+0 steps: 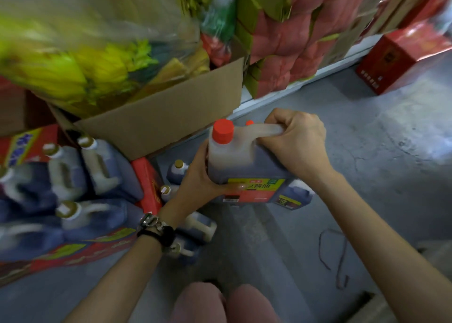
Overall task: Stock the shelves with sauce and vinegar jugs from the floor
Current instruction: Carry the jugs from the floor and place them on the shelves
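Head: jug (pixel 231 151) of dark sauce (pixel 252 171)

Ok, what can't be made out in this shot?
Head view.
The label on the held jug: print blurred, left edge under the left hand.
The small red cap behind the handle: its bottle hidden by jug and right hand.
The jugs at left: motion-blurred, cut by the frame edge.

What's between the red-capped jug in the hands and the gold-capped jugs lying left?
Head view: a red carton, then two gold-capped bottles, with the left hand gripping the red-capped jug.
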